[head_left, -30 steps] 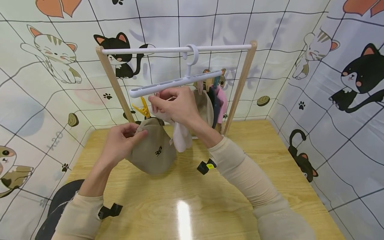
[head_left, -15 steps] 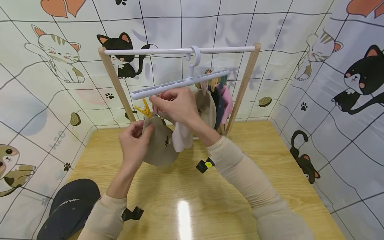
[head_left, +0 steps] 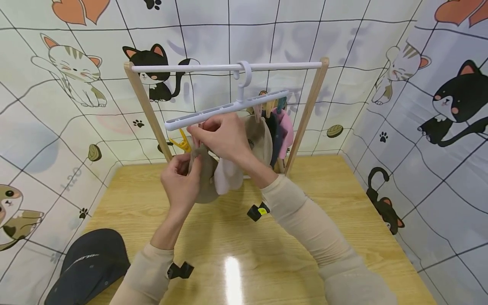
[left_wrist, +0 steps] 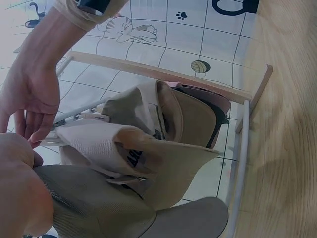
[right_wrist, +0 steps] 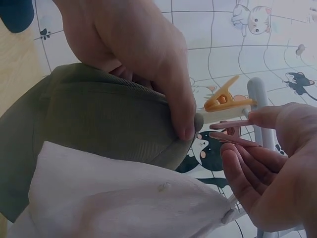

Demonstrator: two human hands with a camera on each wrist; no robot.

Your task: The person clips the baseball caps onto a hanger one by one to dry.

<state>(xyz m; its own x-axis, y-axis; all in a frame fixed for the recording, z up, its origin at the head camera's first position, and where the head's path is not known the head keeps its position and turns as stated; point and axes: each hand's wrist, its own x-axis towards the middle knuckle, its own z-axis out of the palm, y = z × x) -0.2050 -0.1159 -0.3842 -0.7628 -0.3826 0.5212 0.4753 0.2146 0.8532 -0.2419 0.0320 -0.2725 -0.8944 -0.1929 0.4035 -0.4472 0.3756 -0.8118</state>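
My left hand (head_left: 181, 182) grips an olive-khaki baseball cap (head_left: 207, 182) by its edge, thumb on the near side. My right hand (head_left: 225, 135), just under the white hanger (head_left: 207, 115), pinches a pink clothespin (right_wrist: 235, 140) between thumb and fingers. In the right wrist view the clothespin's jaws are spread, and the cap's edge is close to them but apart. A yellow clip (head_left: 184, 144) hangs beside it at the hanger's left end. Behind the olive cap hangs a pale cap (head_left: 228, 176); my right hand partly hides it in the head view.
The hanger hooks over a white rail (head_left: 183, 68) on a wooden-sided rack (head_left: 310, 101). Beige (head_left: 263, 135), dark and pink caps (head_left: 286, 131) hang from clips on its right. A black cap (head_left: 91, 262) lies at the table's (head_left: 289, 254) left edge.
My left hand has moved right and slightly up with the olive cap, toward the pink clothespin, and the cap has turned more edge-on. The right hand has stayed nearly in place.
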